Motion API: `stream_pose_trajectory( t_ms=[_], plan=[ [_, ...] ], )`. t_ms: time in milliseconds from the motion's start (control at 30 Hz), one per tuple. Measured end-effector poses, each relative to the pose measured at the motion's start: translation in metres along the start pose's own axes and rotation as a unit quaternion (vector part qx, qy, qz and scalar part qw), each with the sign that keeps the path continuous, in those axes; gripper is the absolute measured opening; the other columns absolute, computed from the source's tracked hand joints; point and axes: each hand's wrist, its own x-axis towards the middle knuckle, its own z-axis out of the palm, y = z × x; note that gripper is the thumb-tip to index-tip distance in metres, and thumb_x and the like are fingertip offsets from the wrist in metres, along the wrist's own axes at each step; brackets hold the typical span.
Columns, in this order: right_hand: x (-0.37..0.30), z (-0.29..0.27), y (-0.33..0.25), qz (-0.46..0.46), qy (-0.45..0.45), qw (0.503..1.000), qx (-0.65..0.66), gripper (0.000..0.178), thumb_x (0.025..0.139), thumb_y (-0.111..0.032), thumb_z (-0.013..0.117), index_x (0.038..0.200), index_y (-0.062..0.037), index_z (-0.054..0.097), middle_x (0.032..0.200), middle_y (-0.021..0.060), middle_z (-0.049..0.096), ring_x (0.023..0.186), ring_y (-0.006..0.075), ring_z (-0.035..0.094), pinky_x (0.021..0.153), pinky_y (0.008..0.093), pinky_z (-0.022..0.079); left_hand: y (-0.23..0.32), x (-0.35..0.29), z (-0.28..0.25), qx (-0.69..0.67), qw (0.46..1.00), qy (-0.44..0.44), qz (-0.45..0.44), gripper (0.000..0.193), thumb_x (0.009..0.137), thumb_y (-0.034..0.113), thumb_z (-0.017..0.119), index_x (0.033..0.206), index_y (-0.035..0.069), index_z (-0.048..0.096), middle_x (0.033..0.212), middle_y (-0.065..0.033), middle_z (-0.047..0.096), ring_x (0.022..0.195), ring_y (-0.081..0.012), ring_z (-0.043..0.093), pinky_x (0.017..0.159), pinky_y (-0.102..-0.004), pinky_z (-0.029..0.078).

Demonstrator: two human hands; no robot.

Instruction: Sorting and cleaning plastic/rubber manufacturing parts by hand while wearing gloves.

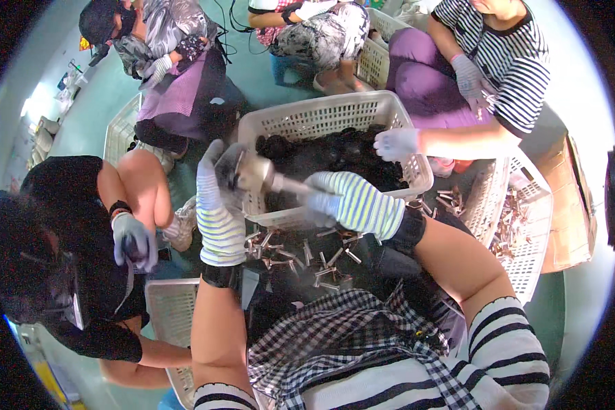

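Observation:
My left hand [219, 205], in a striped knit glove, is raised at the near left corner of a pale plastic basket [273, 217]. Its fingers close round a dark, rounded piece [231, 165], blurred by motion. From the right, my gloved right hand [352, 201] grips the narrow shaft of a pale metallic tool with a wide, blunt head [255, 172]. That head is against or very near the dark piece; the blur hides which. Inside the basket lies a heap of black pieces [331, 154], their kind unclear.
Short metallic pieces [328, 260] lie scattered before my lap. More fill a white basket [516, 219] on the right, beside a cardboard box [570, 205]. Co-workers sit around; one gloved hand [396, 143] rests at the basket's right rim, another [134, 239] holds a dark piece at left.

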Motion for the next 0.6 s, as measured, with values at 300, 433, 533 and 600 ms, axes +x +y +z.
stream_pose_trajectory(
  t_ms=[300, 433, 533, 600],
  plan=[
    [0.011, 0.023, 0.014, -0.162, 0.034, 0.972, 0.164, 0.025, 0.098, -0.016, 0.052, 0.117, -0.0006, 0.057, 0.101, 0.0030, 0.061, 0.095, 0.0087, 0.052, 0.085, 0.0256, 0.046, -0.012, -0.023, 0.008, 0.060, 0.963, -0.235, -0.116, 0.041, 0.095, 0.025, 0.057, 0.128, 0.001, 0.053, 0.121, -0.0099, 0.061, 0.111, -0.0162, 0.056, 0.098, -0.0310, 0.042],
    [0.005, 0.036, 0.004, -0.154, 0.012, 0.973, 0.170, 0.024, 0.097, -0.007, 0.050, 0.119, -0.0008, 0.056, 0.104, 0.0042, 0.062, 0.098, 0.0094, 0.054, 0.087, 0.0248, 0.046, -0.005, -0.034, 0.014, 0.020, 0.969, -0.214, -0.118, 0.033, 0.093, 0.015, 0.060, 0.123, 0.002, 0.057, 0.115, -0.0075, 0.064, 0.104, -0.0149, 0.059, 0.093, -0.0281, 0.045],
    [0.004, 0.035, 0.007, -0.101, -0.015, 0.966, 0.237, 0.024, 0.097, -0.007, 0.050, 0.119, -0.0004, 0.055, 0.104, 0.0038, 0.063, 0.097, 0.0109, 0.057, 0.086, 0.0255, 0.048, -0.002, -0.036, 0.012, 0.058, 0.968, -0.211, -0.122, 0.027, 0.093, 0.014, 0.060, 0.118, 0.002, 0.061, 0.109, -0.0060, 0.066, 0.098, -0.0124, 0.061, 0.088, -0.0263, 0.047],
    [0.020, 0.026, 0.044, -0.135, -0.032, 0.972, 0.188, 0.028, 0.095, -0.017, 0.055, 0.117, 0.0001, 0.056, 0.104, 0.0095, 0.065, 0.096, 0.0219, 0.063, 0.084, 0.0311, 0.050, 0.001, -0.036, 0.013, 0.090, 0.969, -0.200, -0.118, 0.027, 0.093, 0.021, 0.059, 0.113, 0.003, 0.063, 0.106, -0.0063, 0.068, 0.089, -0.0098, 0.061, 0.077, -0.0237, 0.046]
  ],
)
